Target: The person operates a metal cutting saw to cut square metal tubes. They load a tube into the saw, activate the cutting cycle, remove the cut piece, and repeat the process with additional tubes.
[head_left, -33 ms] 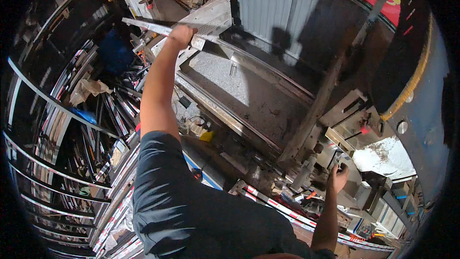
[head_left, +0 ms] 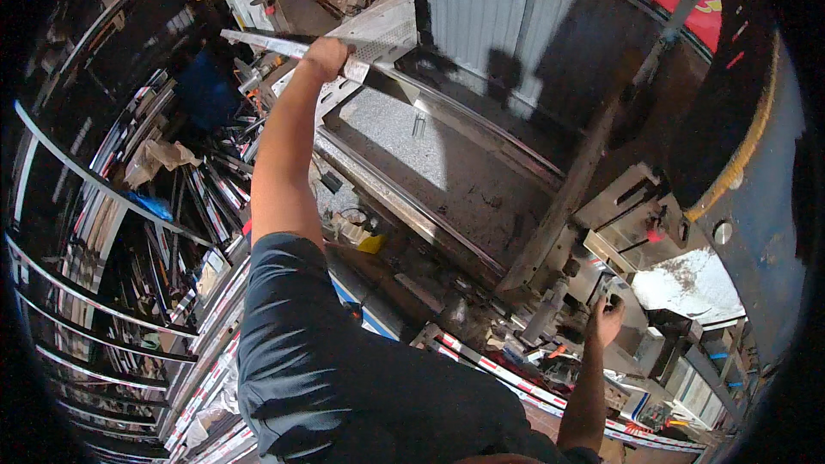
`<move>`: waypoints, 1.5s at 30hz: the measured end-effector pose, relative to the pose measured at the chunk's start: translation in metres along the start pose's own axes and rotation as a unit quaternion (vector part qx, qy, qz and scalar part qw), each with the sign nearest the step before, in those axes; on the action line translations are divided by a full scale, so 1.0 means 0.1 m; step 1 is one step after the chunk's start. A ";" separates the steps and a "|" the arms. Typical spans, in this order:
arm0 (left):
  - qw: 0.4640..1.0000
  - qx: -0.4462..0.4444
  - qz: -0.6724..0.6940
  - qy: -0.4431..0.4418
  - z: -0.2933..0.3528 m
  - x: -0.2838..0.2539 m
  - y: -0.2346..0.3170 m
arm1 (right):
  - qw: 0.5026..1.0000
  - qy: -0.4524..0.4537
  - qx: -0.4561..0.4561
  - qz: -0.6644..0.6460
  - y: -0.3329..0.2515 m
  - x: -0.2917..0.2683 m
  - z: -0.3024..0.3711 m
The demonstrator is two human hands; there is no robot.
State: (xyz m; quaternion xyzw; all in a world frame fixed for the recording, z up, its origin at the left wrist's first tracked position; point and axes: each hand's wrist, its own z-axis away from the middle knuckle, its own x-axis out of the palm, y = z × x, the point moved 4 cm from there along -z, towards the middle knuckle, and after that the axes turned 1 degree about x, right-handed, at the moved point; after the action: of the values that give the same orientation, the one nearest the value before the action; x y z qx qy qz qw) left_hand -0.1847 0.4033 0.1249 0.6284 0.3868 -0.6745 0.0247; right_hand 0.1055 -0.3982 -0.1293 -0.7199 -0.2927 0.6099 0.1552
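Observation:
At the upper left my left arm reaches out, and my left hand [head_left: 326, 58] is closed round a long pale metal bar [head_left: 266, 41]. The bar's left end sticks out beyond a perforated metal plate [head_left: 391, 27]. Whether it joins the metal rail [head_left: 481, 129] on its right cannot be made out. At the lower right my right hand [head_left: 608, 323] has its fingers curled beside a grey metal machine part [head_left: 593, 283]. A small dark thing shows at its fingertips, too small to name.
A long trough-like metal bed [head_left: 404, 150], dusted with pale shavings, lies between the hands. Metal racks [head_left: 94, 180] full of strips stand at the left. Corrugated panels [head_left: 473, 17] close the back. Red-and-white wrapped strips [head_left: 507, 374] lie near me. A pale heap [head_left: 687, 283] sits right.

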 end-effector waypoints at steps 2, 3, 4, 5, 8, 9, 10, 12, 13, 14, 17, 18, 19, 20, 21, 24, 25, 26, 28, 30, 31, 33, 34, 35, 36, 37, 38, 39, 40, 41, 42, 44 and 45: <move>0.999 0.013 0.001 -0.031 -0.05 -0.30 -0.08 | 1.000 -0.005 -0.003 -0.017 0.08 0.00 0.01; 0.999 0.026 -0.005 -0.045 -0.11 -0.40 -0.11 | 1.000 0.005 -0.008 -0.014 0.09 0.01 0.02; 0.998 0.030 0.024 -0.040 -0.14 -0.47 -0.11 | 1.000 0.016 -0.013 -0.011 0.11 0.01 0.01; 0.998 0.049 0.027 -0.029 -0.26 -0.46 -0.14 | 0.999 0.029 -0.015 -0.012 0.14 0.02 0.02; 0.995 0.089 -0.002 -0.053 -0.88 0.16 -0.18 | 0.999 0.028 -0.037 -0.011 0.15 0.10 -0.02; 0.994 0.087 0.009 -0.060 -1.06 0.34 -0.03 | 0.999 0.026 -0.034 -0.006 0.15 0.08 -0.03; 0.996 0.037 0.062 -0.049 -1.20 0.57 -0.01 | 0.999 0.026 -0.030 -0.013 0.12 0.09 -0.05; 0.995 0.037 0.081 -0.048 -1.33 0.73 0.25 | 1.000 0.025 -0.011 -0.014 0.01 0.04 0.03; 0.994 0.082 0.045 -0.056 -1.32 0.80 0.44 | 1.000 0.027 -0.016 -0.002 0.03 0.02 0.03; 0.990 0.127 0.006 -0.060 -1.31 0.76 0.58 | 0.999 0.030 -0.021 0.007 0.05 0.02 0.04; 0.986 0.131 0.087 -0.053 -1.36 0.78 0.71 | 0.999 0.035 -0.028 0.016 0.08 0.03 0.02; 0.986 0.137 0.085 -0.037 -1.40 0.85 0.65 | 0.999 0.034 -0.031 0.010 0.07 0.03 0.02; 0.987 0.135 0.080 -0.023 -1.40 0.93 0.45 | 0.999 0.029 -0.039 -0.001 0.03 0.08 -0.02; 0.988 0.133 0.074 -0.010 -1.38 1.02 0.29 | 0.999 0.020 -0.039 -0.006 0.00 0.13 -0.06; 0.987 0.142 0.076 -0.020 -1.45 0.95 0.38 | 0.999 0.021 -0.026 0.001 0.03 0.09 -0.01; 0.984 0.148 0.082 -0.054 -1.36 0.38 0.40 | 1.000 0.015 -0.010 0.008 0.06 0.04 0.01; 0.986 0.149 0.062 -0.050 -1.33 0.35 0.39 | 1.000 0.013 -0.008 0.005 0.07 0.04 0.01; 0.986 0.152 0.043 -0.046 -1.30 0.32 0.39 | 1.000 0.011 -0.006 0.009 0.07 0.05 0.00; 0.988 0.145 0.012 -0.040 -1.18 0.29 0.44 | 1.000 0.010 -0.002 0.016 0.07 0.04 -0.01; 0.991 0.128 -0.012 -0.038 -1.07 0.39 0.57 | 1.000 0.009 0.007 0.002 0.04 0.05 -0.02; 0.991 0.118 -0.028 -0.054 -1.03 0.46 0.60 | 1.000 0.005 0.014 -0.005 0.03 0.06 0.00; 0.990 0.098 -0.060 -0.084 -0.94 0.55 0.65 | 1.000 -0.004 -0.002 0.000 0.05 0.08 -0.02; 0.988 0.115 -0.027 -0.100 -0.82 0.41 0.70 | 1.000 -0.004 -0.009 0.005 0.08 0.08 -0.04; 0.990 0.103 -0.030 -0.090 -0.79 0.35 0.71 | 1.000 0.000 -0.010 0.005 0.11 0.08 -0.04; 0.992 0.091 -0.034 -0.081 -0.75 0.29 0.71 | 1.000 0.004 -0.011 0.004 0.15 0.09 -0.04; 0.994 0.080 -0.037 -0.071 -0.72 0.26 0.70 | 1.000 0.008 -0.012 0.004 0.18 0.09 -0.03; 0.994 0.075 -0.043 -0.061 -0.71 0.23 0.67 | 0.999 0.013 -0.019 -0.028 0.16 0.10 -0.02; 0.995 0.068 -0.044 -0.051 -0.69 0.30 0.60 | 1.000 0.009 -0.016 -0.022 0.10 0.08 -0.03; 0.996 0.062 -0.045 -0.040 -0.69 0.39 0.53 | 1.000 0.006 -0.012 -0.016 0.05 0.04 -0.03; 0.997 0.057 -0.051 -0.031 -0.78 0.47 0.52 | 1.000 0.008 -0.004 -0.011 0.06 -0.02 0.01; 0.997 0.054 -0.056 -0.021 -0.89 0.60 0.54 | 1.000 0.025 -0.012 -0.001 0.20 -0.01 0.01; 0.998 0.050 -0.024 -0.024 -1.07 0.66 0.71 | 0.999 0.036 0.013 0.036 0.36 -0.09 0.07; 0.998 0.046 0.005 -0.041 -1.05 0.60 0.73 | 0.997 0.016 0.070 0.005 0.26 -0.13 0.09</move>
State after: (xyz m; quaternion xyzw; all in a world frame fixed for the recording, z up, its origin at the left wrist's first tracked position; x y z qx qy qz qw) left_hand -0.0723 0.4370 0.0461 0.6021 0.3509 -0.7170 0.0145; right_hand 0.1013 -0.4275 -0.1354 -0.7183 -0.2433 0.6181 0.2069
